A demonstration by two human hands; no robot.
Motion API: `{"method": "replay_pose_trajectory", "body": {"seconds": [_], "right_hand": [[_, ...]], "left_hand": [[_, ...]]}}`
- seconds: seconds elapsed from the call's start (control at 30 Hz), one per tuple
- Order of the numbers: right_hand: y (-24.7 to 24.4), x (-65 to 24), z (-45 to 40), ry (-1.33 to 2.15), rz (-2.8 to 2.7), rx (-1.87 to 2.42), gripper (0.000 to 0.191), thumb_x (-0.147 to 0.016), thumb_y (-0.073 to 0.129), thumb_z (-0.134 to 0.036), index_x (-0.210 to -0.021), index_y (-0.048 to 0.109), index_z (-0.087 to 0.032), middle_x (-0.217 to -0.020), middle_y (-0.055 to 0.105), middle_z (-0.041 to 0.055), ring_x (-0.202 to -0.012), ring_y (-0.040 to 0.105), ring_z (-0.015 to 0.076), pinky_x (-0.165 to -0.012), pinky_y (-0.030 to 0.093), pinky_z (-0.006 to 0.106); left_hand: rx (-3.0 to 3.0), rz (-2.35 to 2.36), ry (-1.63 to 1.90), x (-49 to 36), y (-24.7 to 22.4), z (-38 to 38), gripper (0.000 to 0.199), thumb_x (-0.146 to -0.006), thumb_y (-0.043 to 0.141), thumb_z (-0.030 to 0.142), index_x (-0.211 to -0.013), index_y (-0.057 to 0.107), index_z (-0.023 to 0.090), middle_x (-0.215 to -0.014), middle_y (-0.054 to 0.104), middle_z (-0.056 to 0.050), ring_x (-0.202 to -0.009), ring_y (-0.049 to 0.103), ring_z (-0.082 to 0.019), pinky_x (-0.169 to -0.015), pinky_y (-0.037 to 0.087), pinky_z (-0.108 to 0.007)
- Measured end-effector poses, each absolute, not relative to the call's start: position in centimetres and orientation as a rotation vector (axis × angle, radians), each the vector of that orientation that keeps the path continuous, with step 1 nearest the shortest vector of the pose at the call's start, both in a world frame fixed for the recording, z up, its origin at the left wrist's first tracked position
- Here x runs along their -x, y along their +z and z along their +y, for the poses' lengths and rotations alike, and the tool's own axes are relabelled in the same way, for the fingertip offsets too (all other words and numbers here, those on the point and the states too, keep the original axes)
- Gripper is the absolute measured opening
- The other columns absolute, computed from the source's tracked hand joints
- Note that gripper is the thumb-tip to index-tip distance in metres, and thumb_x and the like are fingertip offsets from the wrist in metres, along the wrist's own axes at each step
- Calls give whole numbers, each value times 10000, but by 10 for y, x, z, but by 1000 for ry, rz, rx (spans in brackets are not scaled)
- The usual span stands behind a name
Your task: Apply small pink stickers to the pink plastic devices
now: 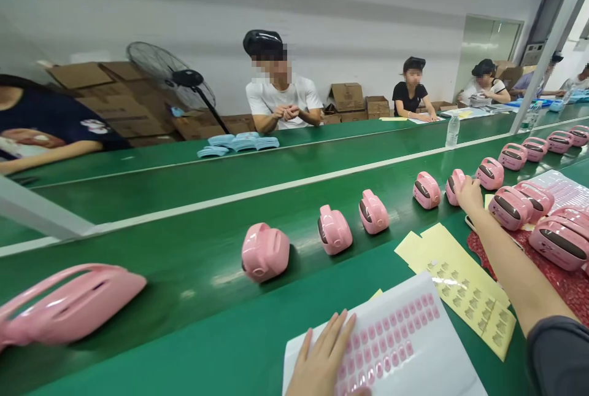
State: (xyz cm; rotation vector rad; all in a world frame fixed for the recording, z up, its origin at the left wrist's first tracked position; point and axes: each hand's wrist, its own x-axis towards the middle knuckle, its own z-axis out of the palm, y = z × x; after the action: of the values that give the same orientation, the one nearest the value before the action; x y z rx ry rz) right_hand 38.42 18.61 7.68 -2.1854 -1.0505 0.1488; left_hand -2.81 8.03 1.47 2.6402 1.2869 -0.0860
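1. Left hand (319, 356) is resting on a white sheet (437, 347) of pink oval stickers (387, 341); its fingers are lying extended, slightly apart, gripping nothing.
2. Right hand (472, 196) is touching a pink appliance (451, 188) on the green belt (184, 236); its fingers are curving at the unit's right side, partly bent. Cannot tell whether they are gripping it.
3. Other pink units (265, 253) are standing in a line along the belt, on both sides of that one.
4. Yellow sticker sheets (439, 240) are lying on the tabletop (207, 347), between the white sheet and the right forearm.
5. Across the belt, a co-worker (283, 98) is sitting behind pale blue pieces (242, 143).
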Motion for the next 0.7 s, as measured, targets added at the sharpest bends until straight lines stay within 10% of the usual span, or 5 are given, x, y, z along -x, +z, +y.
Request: {"method": "replay_pose_trajectory", "body": {"seconds": [0.27, 0.7], "right_hand": [[24, -283, 58, 823, -1441, 1864, 339, -752, 604, -350, -1038, 523, -186, -749, 609, 1, -652, 603, 162, -627, 461, 282], [13, -227, -12, 2050, -914, 861, 606, -449, 864, -326, -998, 661, -169, -948, 706, 97, -966, 636, 299, -909, 416, 467]], "left_hand": [[-2710, 1314, 42, 17, 13, 86, 752, -714, 570, 495, -1369, 375, 182, -1411, 412, -132, -1285, 377, -326, -1041, 275, -555], [-2982, 1148, 451, -3, 13, 50, 610, -832, 481, 463, -1358, 391, 170, -1359, 476, -196, -1248, 416, -380, -946, 357, -592]]}}
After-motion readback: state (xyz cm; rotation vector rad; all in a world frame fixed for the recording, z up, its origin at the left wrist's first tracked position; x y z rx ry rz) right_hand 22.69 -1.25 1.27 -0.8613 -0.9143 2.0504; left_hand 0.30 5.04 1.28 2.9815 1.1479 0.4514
